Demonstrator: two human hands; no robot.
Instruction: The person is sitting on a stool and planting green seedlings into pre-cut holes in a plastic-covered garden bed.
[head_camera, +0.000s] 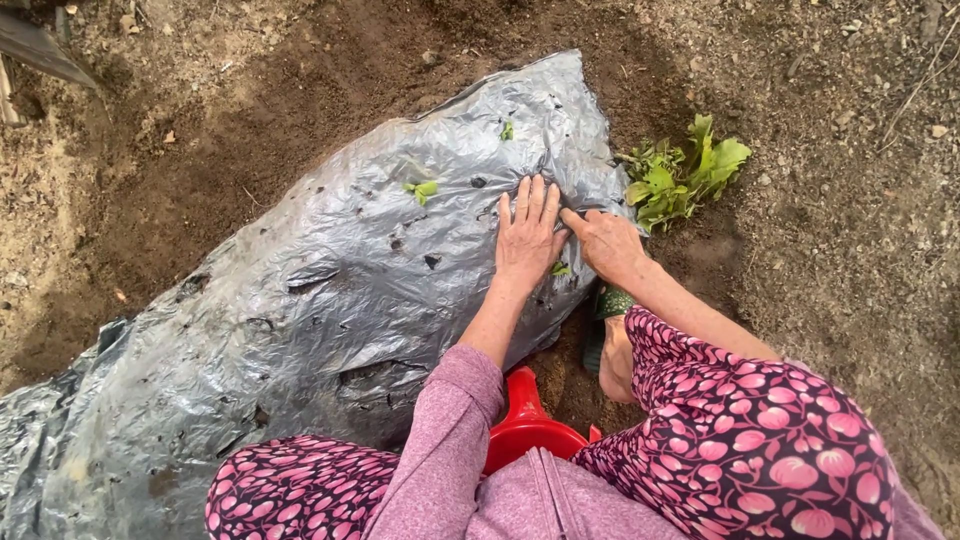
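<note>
Over a raised bed covered in grey plastic mulch sheet (300, 300), both hands press flat around a small seedling (560, 268) poking through a hole. Left hand (527, 235) lies with fingers spread and gripping nothing; right hand (605, 240) rests beside it, fingers flat too. Farther left, two seedlings (424, 188) (tiny ones) already stand in holes. Loose seedlings (685, 175) wait on soil at the far right, so several nearer holes seem unfilled.
</note>
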